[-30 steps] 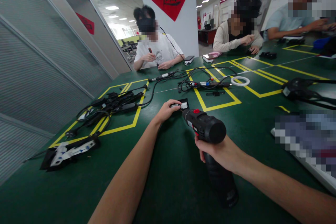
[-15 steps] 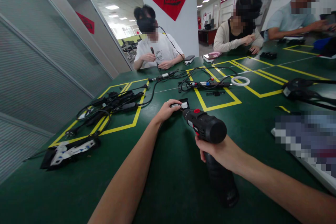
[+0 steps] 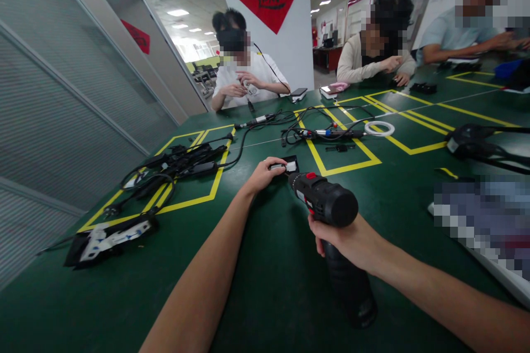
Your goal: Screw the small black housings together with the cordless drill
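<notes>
1. The left hand point(image 3: 261, 174) reaches forward with the arm stretched out, fingers pinching a small black part point(image 3: 285, 165) flat on the green table point(image 3: 265, 287).
2. The right hand point(image 3: 351, 240) wraps tight around the grip of a black cordless drill point(image 3: 327, 204).
3. The drill's nose points at the part, just beside the left fingertips.

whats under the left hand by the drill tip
A small black part with a white and silver face lies on the green table, pinned by the left hand. The black cordless drill, gripped by the right hand, points at it. Fingers cover its near end.
</notes>
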The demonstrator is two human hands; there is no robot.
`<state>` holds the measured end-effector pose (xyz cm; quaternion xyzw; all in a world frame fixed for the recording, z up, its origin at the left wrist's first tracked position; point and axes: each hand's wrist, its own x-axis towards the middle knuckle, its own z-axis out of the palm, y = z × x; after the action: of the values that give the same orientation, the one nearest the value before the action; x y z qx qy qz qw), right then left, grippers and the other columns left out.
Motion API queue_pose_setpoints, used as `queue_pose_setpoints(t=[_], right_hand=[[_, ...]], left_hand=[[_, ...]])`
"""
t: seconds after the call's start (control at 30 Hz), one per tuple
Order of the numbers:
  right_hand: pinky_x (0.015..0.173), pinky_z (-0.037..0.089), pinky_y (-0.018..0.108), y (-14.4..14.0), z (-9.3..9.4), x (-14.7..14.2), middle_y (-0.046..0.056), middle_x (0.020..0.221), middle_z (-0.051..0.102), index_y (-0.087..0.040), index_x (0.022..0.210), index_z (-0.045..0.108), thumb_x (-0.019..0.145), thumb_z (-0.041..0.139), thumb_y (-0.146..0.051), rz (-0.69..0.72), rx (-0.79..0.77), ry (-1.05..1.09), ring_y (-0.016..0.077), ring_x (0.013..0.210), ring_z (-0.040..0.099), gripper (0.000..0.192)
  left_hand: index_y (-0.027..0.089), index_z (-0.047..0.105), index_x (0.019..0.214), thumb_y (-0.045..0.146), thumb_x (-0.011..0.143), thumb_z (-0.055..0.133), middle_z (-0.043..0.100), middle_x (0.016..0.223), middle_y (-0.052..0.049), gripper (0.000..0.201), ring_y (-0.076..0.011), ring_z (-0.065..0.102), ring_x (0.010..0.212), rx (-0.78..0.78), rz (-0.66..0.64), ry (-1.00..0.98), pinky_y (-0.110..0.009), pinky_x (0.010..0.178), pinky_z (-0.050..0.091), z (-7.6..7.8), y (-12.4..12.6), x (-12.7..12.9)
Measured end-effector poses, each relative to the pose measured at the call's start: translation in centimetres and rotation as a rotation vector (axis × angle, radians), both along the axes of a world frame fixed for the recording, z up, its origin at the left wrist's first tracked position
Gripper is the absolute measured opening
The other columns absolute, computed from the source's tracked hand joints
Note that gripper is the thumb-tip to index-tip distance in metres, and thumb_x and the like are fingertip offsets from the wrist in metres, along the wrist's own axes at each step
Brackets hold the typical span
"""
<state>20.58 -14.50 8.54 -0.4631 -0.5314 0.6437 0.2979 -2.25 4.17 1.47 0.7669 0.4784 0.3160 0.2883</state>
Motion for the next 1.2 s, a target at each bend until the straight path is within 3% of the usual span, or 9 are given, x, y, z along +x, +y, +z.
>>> queue_pose_setpoints(t=[0.1, 0.2, 0.6, 0.97, 1.2], right_hand=[[0.054, 0.045, 0.027, 0.0, -0.2, 0.0, -0.005, 0.055, 0.055, -0.017, 0.117, 0.050, 0.074, 0.057, -0.013, -0.012, 0.009, 0.048, 0.0141, 0.051, 0.056, 0.044], [0.054, 0.045, 0.027, 0.0, -0.3, 0.1, -0.005, 0.054, 0.055, -0.016, 0.124, 0.045, 0.074, 0.056, -0.013, -0.002, 0.017, 0.032, 0.0147, 0.051, 0.056, 0.051], [0.054, 0.045, 0.025, 0.1, -0.9, 0.1, -0.004, 0.058, 0.056, -0.017, 0.089, 0.057, 0.075, 0.056, -0.015, 0.012, 0.025, 0.066, 0.0120, 0.052, 0.056, 0.014], [0.056, 0.044, 0.027, 0.0, 0.2, 0.1, -0.004, 0.056, 0.056, -0.017, 0.091, 0.054, 0.074, 0.055, -0.015, 0.012, 0.013, -0.010, 0.0137, 0.053, 0.056, 0.017], [0.055, 0.044, 0.026, 0.1, -0.2, 0.0, -0.003, 0.056, 0.056, -0.017, 0.086, 0.056, 0.076, 0.055, -0.016, 0.013, 0.034, 0.006, 0.0131, 0.053, 0.056, 0.011]], left_hand=[[0.021, 0.067, 0.102, 0.041, 0.075, 0.058, 0.063, 0.114, -0.005, 0.035, -0.0232, 0.055, 0.110, 0.000, 0.001, 0.014, -0.037, 0.102, 0.040, 0.1, 0.0, 0.0], [0.021, 0.067, 0.102, 0.042, 0.076, 0.058, 0.063, 0.113, -0.005, 0.035, -0.0232, 0.055, 0.109, -0.001, -0.003, 0.013, -0.037, 0.102, 0.039, 0.0, 0.0, -0.1], [0.021, 0.067, 0.103, 0.042, 0.075, 0.059, 0.062, 0.114, -0.005, 0.036, -0.0227, 0.055, 0.110, 0.008, -0.006, 0.021, -0.036, 0.101, 0.040, -0.1, 0.1, -0.2], [0.022, 0.067, 0.104, 0.042, 0.075, 0.060, 0.062, 0.115, -0.005, 0.036, -0.0225, 0.055, 0.110, 0.006, -0.016, 0.013, -0.035, 0.100, 0.040, -0.1, 0.1, -0.2], [0.022, 0.067, 0.105, 0.042, 0.075, 0.060, 0.062, 0.115, -0.005, 0.037, -0.0232, 0.055, 0.110, -0.005, -0.001, 0.004, -0.037, 0.101, 0.040, -0.3, 0.1, -0.2]])
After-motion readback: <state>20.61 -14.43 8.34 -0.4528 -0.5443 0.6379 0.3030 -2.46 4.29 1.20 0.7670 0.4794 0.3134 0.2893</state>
